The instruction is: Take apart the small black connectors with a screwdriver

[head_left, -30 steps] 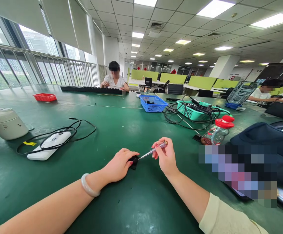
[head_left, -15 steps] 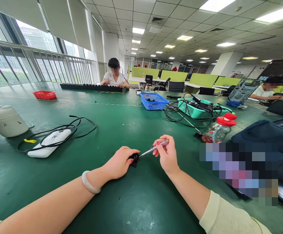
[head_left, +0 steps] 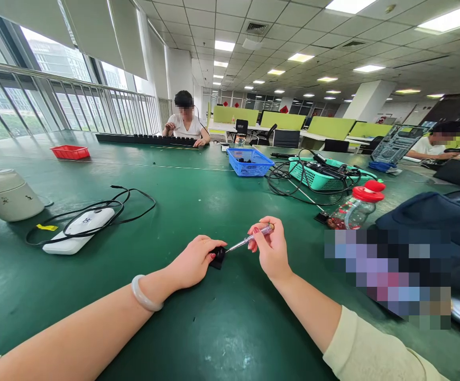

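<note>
Left hand (head_left: pixel 192 262) curled; right hand (head_left: pixel 272 253) pinched

The table (head_left: pixel 222 328) was covered in green matting, smooth with a dull sheen under the lights. The screwdriver (head_left: pixel 249 241) had a clear glossy plastic handle and a bright metal shaft; the small black part (head_left: pixel 217 257) looked matt plastic. The bracelet (head_left: pixel 145 296) was polished, pale and stone-like, the sleeve (head_left: pixel 373 354) soft cream cloth, the white device (head_left: pixel 77 230) glossy plastic

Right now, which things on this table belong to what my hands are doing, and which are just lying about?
In use: left hand pinning the small black part; right hand holding the screwdriver, tip at that part.
Lying about: white device, cream jug, red tray, blue basket, teal basket, red-capped bottle, dark bag.
</note>
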Demonstrator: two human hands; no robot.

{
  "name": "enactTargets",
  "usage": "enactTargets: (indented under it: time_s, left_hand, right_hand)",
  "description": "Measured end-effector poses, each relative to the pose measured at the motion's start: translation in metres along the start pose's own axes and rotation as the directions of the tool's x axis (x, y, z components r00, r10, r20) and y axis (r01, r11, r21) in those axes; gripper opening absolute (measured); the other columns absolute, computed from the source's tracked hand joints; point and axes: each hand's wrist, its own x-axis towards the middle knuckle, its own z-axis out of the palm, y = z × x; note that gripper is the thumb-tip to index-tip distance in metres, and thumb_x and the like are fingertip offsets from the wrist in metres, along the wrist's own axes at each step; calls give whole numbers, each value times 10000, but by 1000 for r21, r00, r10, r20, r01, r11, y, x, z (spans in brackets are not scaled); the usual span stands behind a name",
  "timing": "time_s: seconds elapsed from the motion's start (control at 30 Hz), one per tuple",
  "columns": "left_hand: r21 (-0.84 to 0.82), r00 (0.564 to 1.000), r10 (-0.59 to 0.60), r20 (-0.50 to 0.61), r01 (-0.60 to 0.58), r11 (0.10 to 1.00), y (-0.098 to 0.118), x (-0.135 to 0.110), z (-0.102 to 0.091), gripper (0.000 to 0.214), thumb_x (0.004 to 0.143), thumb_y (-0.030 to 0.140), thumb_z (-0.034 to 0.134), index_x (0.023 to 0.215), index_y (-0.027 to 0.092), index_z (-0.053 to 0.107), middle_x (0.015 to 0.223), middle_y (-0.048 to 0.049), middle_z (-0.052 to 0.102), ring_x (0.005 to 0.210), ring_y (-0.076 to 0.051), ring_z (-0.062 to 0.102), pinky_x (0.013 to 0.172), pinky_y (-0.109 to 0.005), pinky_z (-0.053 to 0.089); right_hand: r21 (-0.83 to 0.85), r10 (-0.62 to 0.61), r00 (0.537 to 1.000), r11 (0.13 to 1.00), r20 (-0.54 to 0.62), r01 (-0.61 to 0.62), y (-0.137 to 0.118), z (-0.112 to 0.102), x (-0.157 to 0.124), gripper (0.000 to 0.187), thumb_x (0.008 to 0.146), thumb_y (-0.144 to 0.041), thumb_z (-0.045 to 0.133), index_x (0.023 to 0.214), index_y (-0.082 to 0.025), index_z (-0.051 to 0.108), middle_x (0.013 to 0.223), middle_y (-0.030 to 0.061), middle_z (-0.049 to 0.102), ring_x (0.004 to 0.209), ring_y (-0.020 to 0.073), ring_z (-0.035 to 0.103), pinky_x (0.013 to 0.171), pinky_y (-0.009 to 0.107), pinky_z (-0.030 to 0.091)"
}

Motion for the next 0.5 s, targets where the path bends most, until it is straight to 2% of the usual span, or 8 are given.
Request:
enactTargets:
  time_s: [0.23,0.37,0.5]
  left_hand:
    - [1,1000,3,-6,-3,1000,-1,0,0,460,870,101,388,1253,247,596,1192,-51,664,1164,-208,528,1078,-422,454]
    - [9,1000,-14,-2,14,1000,-2,0,0,438,875,129,414,1255,254,594,1178,-48,670,1161,-216,529,1072,-423,453]
    - [17,1000,-13,-7,13,1000,-2,1,0,406,878,169,443,1240,255,605,1168,-48,678,1158,-225,534,1057,-428,464]
  right_hand:
    - [8,-3,1000,1000,19,3,1,-1,0,326,856,-468,614,1007,-249,427,796,-25,616,498,96,570,456,248,477]
    - [1,-56,992,998,116,56,-1,-3,-1,292,890,-448,582,1038,-254,421,854,-15,616,535,93,573,491,254,487]
    - [-86,-98,981,990,169,113,-2,-6,0,264,907,-411,567,1063,-258,419,886,-12,609,585,98,578,528,259,496]
